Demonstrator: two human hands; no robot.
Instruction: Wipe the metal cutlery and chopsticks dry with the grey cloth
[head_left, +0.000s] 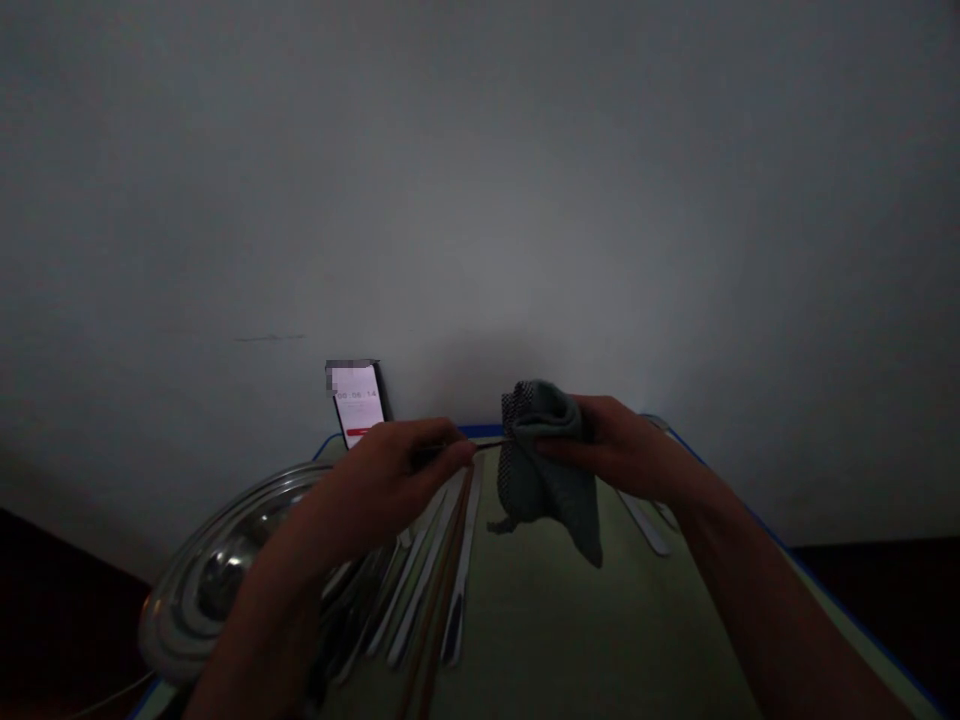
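My left hand [409, 470] is closed on a thin metal utensil [491, 444], gripped between thumb and fingers. The utensil's far end goes into a folded grey-green cloth [559, 490] with a black-and-white patterned edge, so its kind is hidden. My right hand [622, 440] is wrapped about the cloth, which covers that end and hangs down in loose folds. Below my left hand, several pieces of metal cutlery [409, 610] lie side by side on the table, with brown chopsticks [439, 590] among them. Under my right hand lies another metal piece of cutlery [645, 525].
A shiny metal bowl [225, 580] stands at the left, partly behind my left forearm. A phone [360, 402] with a lit timer screen leans against the grey wall [480, 200]. The pale green table [577, 640] has a blue edge.
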